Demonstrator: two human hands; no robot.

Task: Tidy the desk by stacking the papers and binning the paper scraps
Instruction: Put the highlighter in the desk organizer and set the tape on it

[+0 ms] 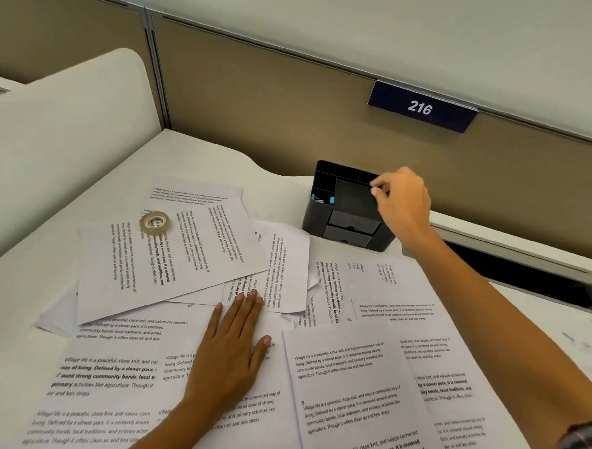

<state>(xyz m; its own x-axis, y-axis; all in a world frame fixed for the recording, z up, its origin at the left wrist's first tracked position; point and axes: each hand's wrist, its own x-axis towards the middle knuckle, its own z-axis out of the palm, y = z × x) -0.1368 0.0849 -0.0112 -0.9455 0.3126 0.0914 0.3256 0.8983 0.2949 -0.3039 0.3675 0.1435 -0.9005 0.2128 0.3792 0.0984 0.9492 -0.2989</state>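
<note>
Paper sheets (173, 258) look light, floppy, slippery: lift by edges. Left hand (232, 344) presses flat; right hand (403, 201), two o'clock, grip pinched, contents unclear.

An office cubicle: partition wall (281, 98), number plate (422, 107), desk organiser (345, 208).

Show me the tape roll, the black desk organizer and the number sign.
tape roll (146, 226): head view, ring's left side.
black desk organizer (351, 222): head view, front drawer face.
number sign (420, 108): head view, its digits.
</note>
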